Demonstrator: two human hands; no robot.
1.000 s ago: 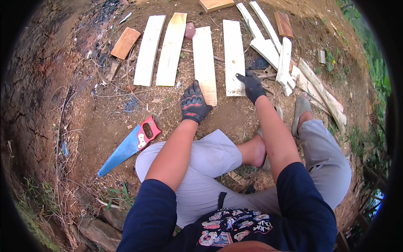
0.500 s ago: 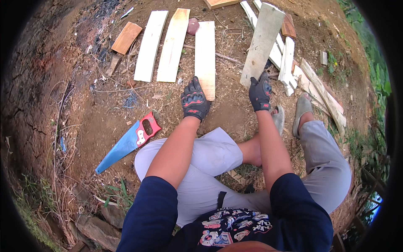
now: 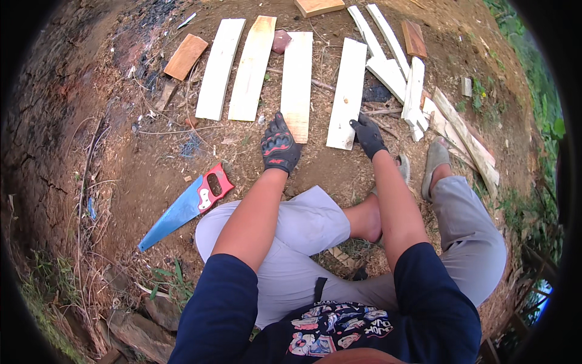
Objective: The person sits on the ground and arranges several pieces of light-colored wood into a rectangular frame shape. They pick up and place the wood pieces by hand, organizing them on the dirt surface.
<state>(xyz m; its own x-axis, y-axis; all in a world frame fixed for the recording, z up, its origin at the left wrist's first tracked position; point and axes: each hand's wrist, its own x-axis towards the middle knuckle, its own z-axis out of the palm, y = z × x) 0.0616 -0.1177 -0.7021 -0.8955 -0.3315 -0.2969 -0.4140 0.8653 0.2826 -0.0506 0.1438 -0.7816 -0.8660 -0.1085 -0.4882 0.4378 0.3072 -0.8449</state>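
Both my hands wear black gloves with red marks. My left hand (image 3: 280,147) rests at the near left corner of a pale board (image 3: 297,85), its fingers stretched along the edge; the thumb is hidden. To the right, my right hand (image 3: 368,136) grips the near right edge of another pale board (image 3: 347,94), thumb on top and fingertips partly hidden. Two more pale boards, one with an angled far end (image 3: 252,70) and one squared (image 3: 220,70), lie side by side farther left. A handsaw (image 3: 185,203) with blue blade and red handle lies left of my knee.
Narrow pale strips (image 3: 415,91) and longer offcuts (image 3: 464,133) lie at the right, near my sandalled feet. Brown blocks (image 3: 185,56) sit at far left and far right (image 3: 414,39). A reddish stone (image 3: 281,42) is between two boards. Rocks (image 3: 142,333) border the lower left.
The board in my right hand has turned from its grey face to a pale one and come down, nearer and leftward, beside the third board. My left hand has stayed nearly still.
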